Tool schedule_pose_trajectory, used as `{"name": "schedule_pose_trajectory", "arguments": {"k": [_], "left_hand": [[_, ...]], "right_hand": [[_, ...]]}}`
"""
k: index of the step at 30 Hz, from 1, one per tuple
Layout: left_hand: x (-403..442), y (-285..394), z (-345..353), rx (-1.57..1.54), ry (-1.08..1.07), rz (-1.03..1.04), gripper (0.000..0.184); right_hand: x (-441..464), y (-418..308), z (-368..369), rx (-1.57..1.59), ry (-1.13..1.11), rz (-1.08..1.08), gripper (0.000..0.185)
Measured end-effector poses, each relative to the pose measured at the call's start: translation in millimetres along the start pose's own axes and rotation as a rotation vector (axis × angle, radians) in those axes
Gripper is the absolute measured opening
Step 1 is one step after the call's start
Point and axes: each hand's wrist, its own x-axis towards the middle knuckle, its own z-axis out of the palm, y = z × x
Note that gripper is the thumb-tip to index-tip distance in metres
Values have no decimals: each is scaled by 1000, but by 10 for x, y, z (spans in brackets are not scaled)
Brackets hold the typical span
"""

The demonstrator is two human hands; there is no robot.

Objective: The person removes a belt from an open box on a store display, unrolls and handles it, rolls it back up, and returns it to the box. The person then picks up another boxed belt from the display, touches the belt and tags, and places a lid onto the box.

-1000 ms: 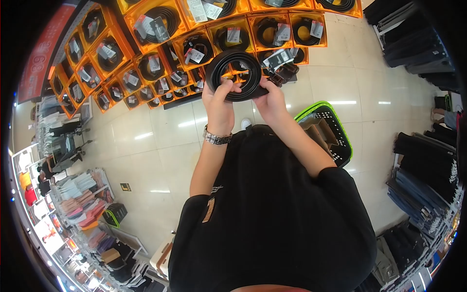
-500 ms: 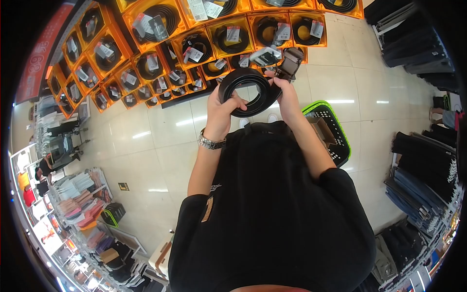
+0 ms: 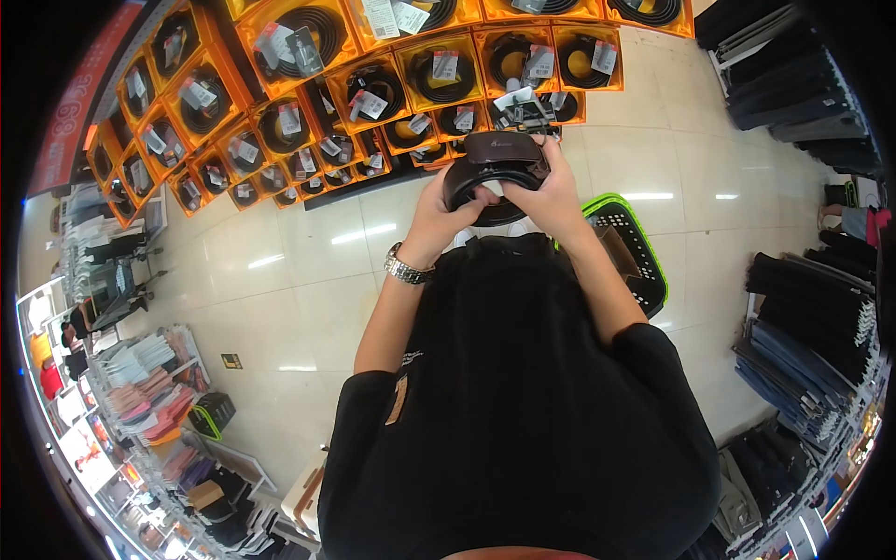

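A coiled black belt (image 3: 502, 147) is held in front of my chest, its outer strap face tipped up towards me with small lettering on it. My left hand (image 3: 442, 218), with a metal watch (image 3: 408, 265) on the wrist, grips the coil's left side, thumb inside the ring. My right hand (image 3: 553, 200) closes round the right side, its thumb also at the inner edge. Hang tags (image 3: 519, 105) stick up beyond the belt, close to the right fingertips. The buckle is mostly hidden behind the coil and fingers.
Orange display boxes (image 3: 442, 67) with coiled, tagged belts fill the rack ahead. A green-rimmed black shopping basket (image 3: 661, 280) holding a cardboard box stands on the floor at right. Clothes racks (image 3: 793, 313) line the right; folded clothes (image 3: 154, 373) lie at left.
The belt coil has been turned so its outer face shows instead of its open ring. My right hand has moved in against the coil, and the buckle has swung behind it.
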Motion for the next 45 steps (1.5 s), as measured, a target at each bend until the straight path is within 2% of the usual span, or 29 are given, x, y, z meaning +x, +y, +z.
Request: {"name": "schedule_pose_trajectory", "arguments": {"k": [1,3,4,5,7,9,11,12,13,15,16,19,20,22,23,25,26,27,29,30,33,34,35,37,38,41,42,44,45], "left_hand": [[-4,-4,-1,-1,0,3,47],[-8,75,39,59,22,122,63],[6,105,18,5,-2,173,77],[9,138,-21,3,-4,176,77],[7,220,-104,182,70,359,82],[-39,452,-43,298,129,390,79],[-83,677,30,882,55,383,68],[-71,684,96,953,69,410,56],[-63,671,127,952,78,414,56],[-37,629,146,961,86,258,51],[-7,587,128,954,101,364,48],[23,613,97,967,51,463,50],[26,617,100,977,43,453,51],[17,567,70,1008,47,463,52],[11,570,54,1041,54,474,53],[-40,662,-8,1031,55,437,52],[-79,720,-31,1019,52,396,51],[-113,761,-50,966,79,393,53],[-167,828,-128,932,90,429,55],[-193,831,-181,941,108,452,55],[-233,829,-272,889,124,464,57],[-247,851,-262,862,113,430,59],[-241,854,-260,863,112,430,59],[-221,859,-254,818,72,515,55],[-244,877,-238,782,35,504,57],[-234,771,-320,535,-140,528,62],[-219,806,-298,475,-206,582,53],[-195,763,-269,390,-174,630,42],[-185,741,-263,327,-169,634,37]], "right_hand": [[15,-61,-24,-118,14,-44,56],[17,-163,-41,-164,22,-47,56],[12,-189,-69,-283,7,-69,56],[14,-233,-84,-402,-9,-91,56],[9,-389,-87,-506,-26,-93,56],[4,-459,-78,-611,-48,-94,55],[-2,-479,-42,-752,-116,-207,55],[0,-484,-7,-762,-143,-266,54],[9,-460,17,-765,-151,-273,54],[34,-430,74,-856,-158,-411,42],[31,-465,80,-831,-152,-376,41],[1,-552,99,-790,-169,-263,42],[3,-563,95,-792,-169,-263,42],[3,-575,93,-756,-236,-110,48],[-4,-620,79,-757,-240,-111,48],[-28,-720,1,-533,-442,-107,60],[-24,-674,-75,-536,-491,-198,64],[-53,-783,-150,-535,-494,-217,57],[-50,-923,-321,-381,-455,-200,57],[-54,-888,-434,-308,-378,-209,53],[4,-817,-533,-324,-241,-309,53],[14,-736,-501,-334,-326,-287,66],[31,-641,-436,-333,-326,-287,66],[76,-419,-318,-97,-512,-192,81],[151,-292,-334,49,-547,-62,91],[289,-283,-280,212,-592,-99,91],[284,-289,-232,178,-646,-144,92],[288,-271,-111,172,-783,-198,94],[241,-264,-69,207,-821,-179,86]]}}
